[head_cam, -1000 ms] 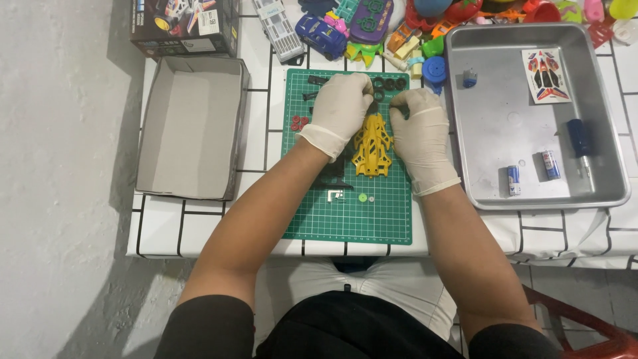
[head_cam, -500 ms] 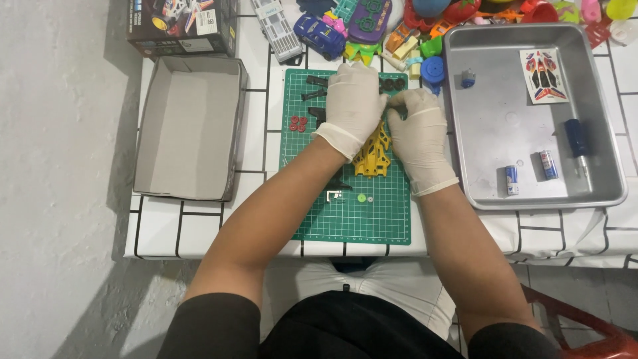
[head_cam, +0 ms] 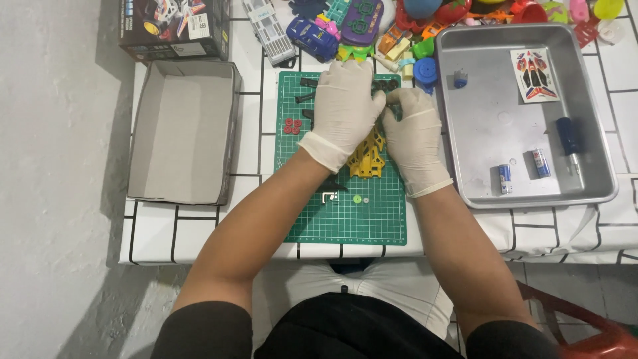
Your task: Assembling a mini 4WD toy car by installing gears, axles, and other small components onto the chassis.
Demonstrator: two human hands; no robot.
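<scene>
Both bare forearms reach forward and angle inward. The left hand, in a white latex glove, lies palm down with its fingers curled at the tips. The white-gloved right hand sits just beside it, thumbs meeting between them.

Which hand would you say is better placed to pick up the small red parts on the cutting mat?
Probably the left hand: the small red parts lie just to its outer side on the green mat, while the right hand sits beyond the yellow piece.
</scene>
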